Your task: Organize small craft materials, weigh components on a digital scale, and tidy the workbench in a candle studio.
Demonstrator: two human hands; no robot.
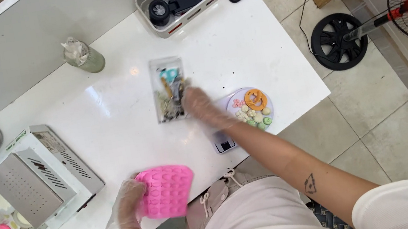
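Reaching into the clear tray (169,89) of small tools.
Right hand (197,104) (gloved, grip blurred: cannot tell) beside tray; left hand (126,205) pinches pink mould (167,191) nearer than tray; steady it.

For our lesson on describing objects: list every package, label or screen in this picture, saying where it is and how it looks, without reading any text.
Clear pouch: table centre, by the right hand, rectangular, see-through, holding small tools.
Box: left edge, behind a grey machine, white with dark print.
Screen: front edge under the right forearm, small, dark, on a white device.
Pink mould: in the left hand, unlabelled.
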